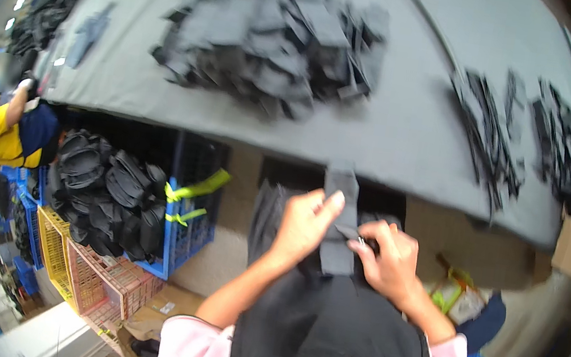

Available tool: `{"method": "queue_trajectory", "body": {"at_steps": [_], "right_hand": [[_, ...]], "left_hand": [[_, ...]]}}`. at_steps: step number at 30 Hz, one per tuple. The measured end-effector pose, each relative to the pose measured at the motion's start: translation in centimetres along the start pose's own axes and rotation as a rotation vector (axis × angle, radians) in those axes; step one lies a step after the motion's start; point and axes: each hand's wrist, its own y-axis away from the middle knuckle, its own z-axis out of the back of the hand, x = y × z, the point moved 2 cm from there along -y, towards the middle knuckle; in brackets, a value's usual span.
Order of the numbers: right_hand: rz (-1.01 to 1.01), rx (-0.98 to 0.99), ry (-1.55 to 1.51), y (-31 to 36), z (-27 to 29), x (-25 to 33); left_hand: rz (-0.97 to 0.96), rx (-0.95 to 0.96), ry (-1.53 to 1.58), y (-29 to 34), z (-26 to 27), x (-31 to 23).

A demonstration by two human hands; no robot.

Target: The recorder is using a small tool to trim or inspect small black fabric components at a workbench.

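My left hand (307, 222) grips a grey fabric strip (338, 259), its thumb pressed on the strip's upper part. The strip hangs upright in front of my black apron (325, 312), with its top end near the table edge. Beside its right edge, my right hand (391, 258) is closed in a pinch. A small shiny bit shows at those fingertips, too small to name. Behind my hands, dark folded fabric sits below the table edge, partly hidden.
A large heap of grey fabric pieces (269, 37) lies on the grey-covered table (394, 135). Dark strips (488, 138) lie in bunches at the right. At left stand a blue crate (186, 237) of black pieces and a pink basket (103, 281). A person in yellow (0, 135) works farther left.
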Motion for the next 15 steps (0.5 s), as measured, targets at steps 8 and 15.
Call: {"method": "queue_trajectory", "body": {"at_steps": [8, 15], "right_hand": [[-0.028, -0.130, -0.223, 0.5, 0.9, 0.2], [-0.093, -0.107, -0.387, 0.0, 1.1, 0.6]], "left_hand": [[0.086, 0.183, 0.256, 0.4, -0.3, -1.7], [0.171, 0.298, 0.402, -1.0, -1.1, 0.6]]}}
